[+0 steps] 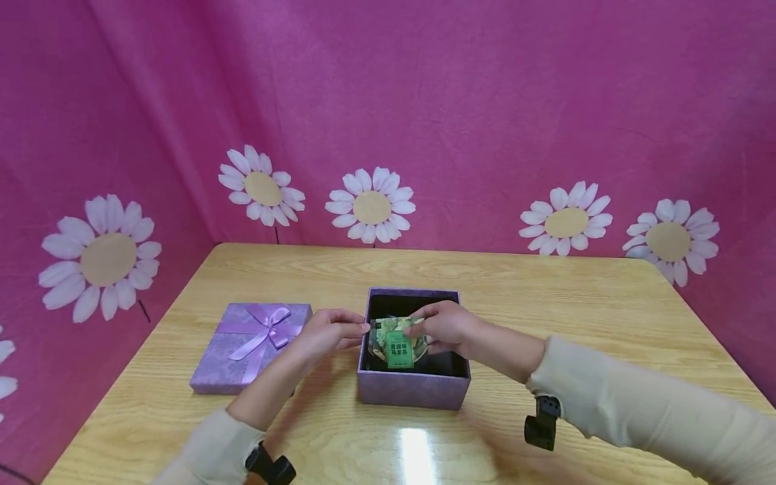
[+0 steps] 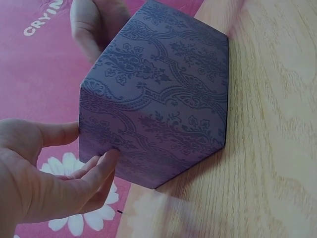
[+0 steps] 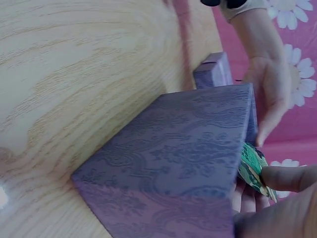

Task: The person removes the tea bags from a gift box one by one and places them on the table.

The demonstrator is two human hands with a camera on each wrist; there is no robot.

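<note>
Closest in, two cream sleeves [image 1: 642, 407] are covering the person's forearms, and a small black device [image 1: 541, 424] is hanging by each cuff. A bright reflection [image 1: 416, 455] is gleaming on the desk [image 1: 545, 303] before the box. The purple box [image 1: 414, 391] is standing uncovered on the wood, its dark inside facing up and its outer walls showing a scrolling floral pattern. The left hand [image 1: 330, 330] is resting its thumb at the box's left rim and its fingertips against the outside wall, relaxed rather than clenched. The right hand [image 1: 445, 329] is reaching over the opposite rim and grasping a green packet [image 1: 399, 349], pinching it between thumb and fingers. That packet is sitting tilted at the box's mouth, its green label with dark characters facing the person. To the left, apart from the box, a purple lid [image 1: 221, 353] is lying on the desk, wearing a lilac ribbon bow [image 1: 273, 330]. Beyond the desk's far edge, a magenta cloth [image 1: 424, 101] is hanging, with large white daisies [image 1: 372, 207] running across it.
</note>
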